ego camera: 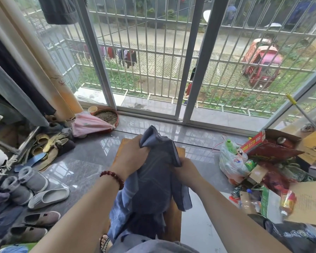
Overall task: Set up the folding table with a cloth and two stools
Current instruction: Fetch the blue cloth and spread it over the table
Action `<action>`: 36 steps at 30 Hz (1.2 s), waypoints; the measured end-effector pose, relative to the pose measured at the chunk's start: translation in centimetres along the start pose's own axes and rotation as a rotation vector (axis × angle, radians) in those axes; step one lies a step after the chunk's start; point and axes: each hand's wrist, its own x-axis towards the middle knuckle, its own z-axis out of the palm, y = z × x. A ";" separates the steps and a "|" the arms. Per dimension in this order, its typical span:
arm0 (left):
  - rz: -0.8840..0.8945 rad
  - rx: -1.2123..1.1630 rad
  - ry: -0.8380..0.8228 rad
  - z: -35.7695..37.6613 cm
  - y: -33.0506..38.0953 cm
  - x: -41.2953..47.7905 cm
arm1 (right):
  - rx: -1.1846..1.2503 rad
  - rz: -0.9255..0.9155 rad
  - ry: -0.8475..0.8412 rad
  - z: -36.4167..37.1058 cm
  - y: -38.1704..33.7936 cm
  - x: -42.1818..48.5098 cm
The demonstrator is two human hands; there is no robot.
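Observation:
A blue-grey cloth (153, 183) hangs bunched and partly folded in front of me, held in both hands. My left hand (130, 156), with a red bead bracelet on the wrist, grips its upper left edge. My right hand (185, 169) grips the right side a little lower. Below and behind the cloth stands a small wooden table (175, 221); only strips of its brown top show at the far end and on the right. No stools are in view.
Several shoes and slippers (47, 197) lie on the tiled floor at the left. A plastic bag with bottles (232, 159) and cardboard boxes (310, 201) crowd the right. A barred sliding window (148, 70) stands ahead, with a round tray (108, 116) on its sill.

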 end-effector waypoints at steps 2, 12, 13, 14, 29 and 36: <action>0.081 0.048 -0.181 -0.1 0.3 -0.3 | 0.020 0.001 0.043 0.6 0.3 0.0; 0.092 0.362 -0.197 0.8 0.4 -0.5 | -0.127 -0.132 -0.003 0.4 -1.3 -0.1; 0.093 0.373 -0.155 0.7 0.1 -0.3 | -0.140 -0.123 -0.020 0.4 -1.2 -0.2; 0.106 0.343 -0.145 0.6 -0.2 -0.1 | -0.140 -0.102 -0.034 0.4 -1.0 -0.3; -0.076 0.025 -0.075 -1.1 -0.3 -0.2 | 0.065 -0.023 0.079 0.6 -0.5 -0.9; -0.021 0.213 -0.364 1.3 -0.8 -1.4 | 0.179 -0.184 -0.073 1.8 -3.1 -1.0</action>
